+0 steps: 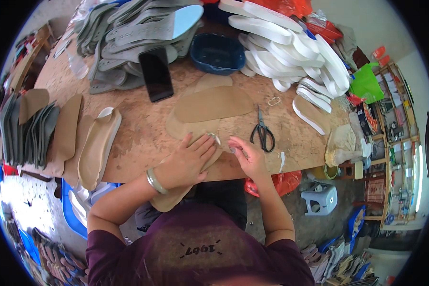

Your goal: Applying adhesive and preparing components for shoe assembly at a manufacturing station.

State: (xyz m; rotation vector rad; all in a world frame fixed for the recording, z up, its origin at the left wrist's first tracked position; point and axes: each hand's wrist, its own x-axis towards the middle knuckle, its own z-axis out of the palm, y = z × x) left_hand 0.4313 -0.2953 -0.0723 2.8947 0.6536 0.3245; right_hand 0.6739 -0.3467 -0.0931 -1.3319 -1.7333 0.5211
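Observation:
My left hand (188, 159) lies flat with fingers stretched out, pressing on a tan insole (168, 201) that reaches over the table's near edge. By its fingertips is a small whitish bit (217, 139), too small to name. Just right of it, my right hand (249, 156) is closed in a pinch; whatever it may hold is too small to make out. Beyond both hands, more tan insoles (214, 106) overlap on the wooden table. Black-handled scissors (262, 133) lie close to my right hand, blades pointing away.
Grey soles (128, 35) pile up far left beside a black phone (156, 74) and a dark blue basin (218, 53). White soles (286, 47) are heaped far right. At left stand a row of grey soles (26, 128) and a tan-lined sole (99, 148). A stool (319, 198) is on the floor.

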